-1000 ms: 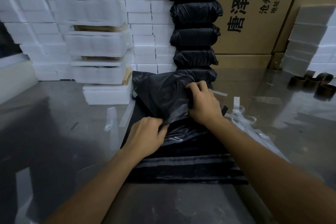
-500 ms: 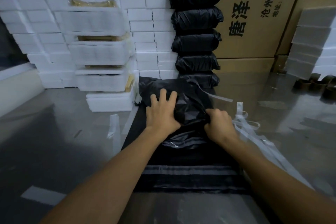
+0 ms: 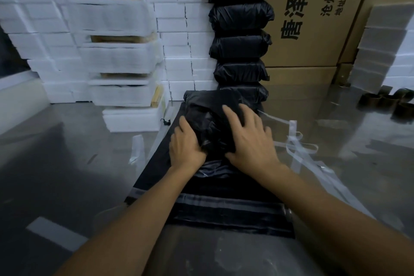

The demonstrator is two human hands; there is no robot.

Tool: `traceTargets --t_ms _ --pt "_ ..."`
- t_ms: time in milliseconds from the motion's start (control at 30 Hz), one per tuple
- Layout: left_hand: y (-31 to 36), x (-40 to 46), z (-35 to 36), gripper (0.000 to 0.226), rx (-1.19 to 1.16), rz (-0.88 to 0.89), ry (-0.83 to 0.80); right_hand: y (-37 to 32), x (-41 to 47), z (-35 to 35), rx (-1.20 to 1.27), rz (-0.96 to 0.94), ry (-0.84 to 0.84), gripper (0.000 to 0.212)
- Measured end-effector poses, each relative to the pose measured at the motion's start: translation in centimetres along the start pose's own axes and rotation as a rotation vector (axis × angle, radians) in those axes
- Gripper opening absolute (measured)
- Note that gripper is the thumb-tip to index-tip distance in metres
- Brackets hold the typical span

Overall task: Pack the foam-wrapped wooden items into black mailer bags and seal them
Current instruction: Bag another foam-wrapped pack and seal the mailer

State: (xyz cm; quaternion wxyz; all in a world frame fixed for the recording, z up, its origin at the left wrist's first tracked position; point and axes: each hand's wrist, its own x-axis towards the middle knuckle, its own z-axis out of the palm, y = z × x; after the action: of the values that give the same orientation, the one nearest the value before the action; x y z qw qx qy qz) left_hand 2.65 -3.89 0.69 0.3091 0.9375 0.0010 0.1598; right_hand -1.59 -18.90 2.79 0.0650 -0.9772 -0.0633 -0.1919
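White foam blocks are stacked at the far left of the metal table, and in front of them stands a column of foam-wrapped wooden items, tan wood showing at the open tops and at one end. A loose clear strip lies on the table beside a flat pile of black mailer bags, whose grey adhesive bands face the camera. On the far end of that pile lies the filled mailer bag, its folded flap toward the person. The left hand presses on the near left corner of this bag; its fingertips appear to tuck under the crumpled flap, though motion blur makes this uncertain. The right hand lies flat on top of the same bag, fingers spread and straight, gripping nothing. Behind the bag, a column of sealed black parcels rises against a cardboard carton printed with "唐泽", a large "A", and smaller lines that include "沧州唐泽" and "地址"; the remainder is cut off. Peeled release strips lie tangled to the right of the pile. At the far right are a second stack of foam pieces and several dark rolls.
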Motion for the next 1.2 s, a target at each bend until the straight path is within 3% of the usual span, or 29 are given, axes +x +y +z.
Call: traceTargets --t_ms 133,167,267,400,467,567,667,700,767,800,833,933,1033,1200 --pt "-0.9 0.0 -0.6 0.019 0.098 0.002 0.0 -0.4 2.8 1.0 -0.027 -0.019 -0.145 0.1" --pt "-1.2 -0.1 -0.9 0.012 0.134 0.026 0.005 -0.5 3.2 1.2 -0.014 -0.008 -0.134 0.096" --pt "-2.3 -0.8 -1.4 0.037 0.234 0.155 0.024 -1.0 3.9 1.6 -0.062 0.032 -0.056 0.084" --pt "-2.8 -1.9 -1.5 0.039 0.283 0.378 -0.011 -1.1 5.1 1.9 -0.053 0.079 0.019 0.072" --pt "-3.0 -2.1 -1.5 0.039 0.25 0.405 -0.024 -0.8 5.7 2.0 0.011 0.096 0.041 0.068" --pt "-3.3 -2.1 -1.3 0.035 0.172 0.339 -0.047 0.0 5.9 2.5 0.183 0.192 -0.001 0.077" --pt "-3.0 -1.8 -1.3 0.013 0.084 0.219 -0.058 1.1 4.7 3.4 0.275 0.255 0.008 0.094" --pt "-2.7 -1.5 -1.4 0.019 0.07 0.141 -0.076 1.5 4.2 3.7 0.263 0.25 0.03 0.096" --pt "-2.1 -0.3 -1.5 0.058 0.051 -0.017 -0.131 2.1 3.4 4.0 0.288 0.253 0.06 0.093" --pt "-1.8 0.3 -1.5 0.068 0.048 -0.06 -0.15 2.3 3.2 4.1 0.315 0.252 0.066 0.091" --pt "-1.4 0.7 -1.3 0.063 0.05 -0.074 -0.15 2.4 2.9 4.2 0.343 0.248 0.07 0.089" --pt "-1.4 1.0 -1.0 0.008 0.053 -0.034 -0.01 2.4 2.2 4.2 0.379 0.229 0.148 0.08" --pt "-2.3 0.7 -0.7 0.032 0.097 0.043 0.032 1.7 1.9 4.0 0.256 0.239 0.221 0.075" --pt "-2.6 0.4 -0.8 0.036 0.178 0.156 0.053 0.2 3.4 4.3 0.123 0.285 0.118 0.099"
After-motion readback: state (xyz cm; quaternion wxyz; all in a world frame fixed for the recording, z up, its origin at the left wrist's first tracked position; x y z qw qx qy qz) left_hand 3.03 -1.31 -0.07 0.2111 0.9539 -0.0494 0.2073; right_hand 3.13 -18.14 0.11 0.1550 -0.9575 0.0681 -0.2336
